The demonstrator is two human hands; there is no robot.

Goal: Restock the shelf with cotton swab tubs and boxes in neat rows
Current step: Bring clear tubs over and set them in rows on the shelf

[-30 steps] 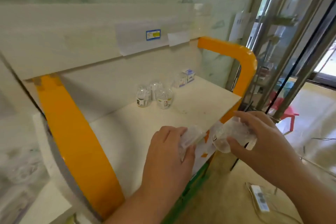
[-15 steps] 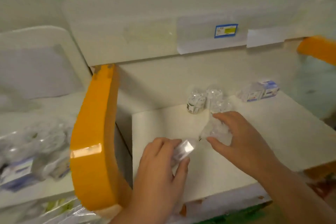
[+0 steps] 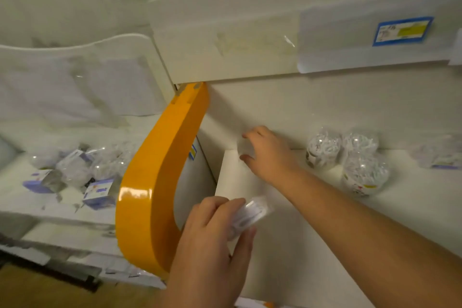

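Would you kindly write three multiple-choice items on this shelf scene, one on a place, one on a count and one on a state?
1. Where is the right hand?
A. at the back left corner of the shelf
B. at the shelf's front edge
C. on the price tag

2. How many clear round tubs stand grouped at the back of the shelf, right of that hand?
A. one
B. three
C. six

3. What is the left hand doing?
A. hanging idle
B. pressing flat on the shelf
C. holding a small clear pack

Answers:
1 A, the hand reaches into the corner beside the orange side panel.
2 B, two tubs stand behind and one in front.
3 C, thumb and fingers curl round the pack.
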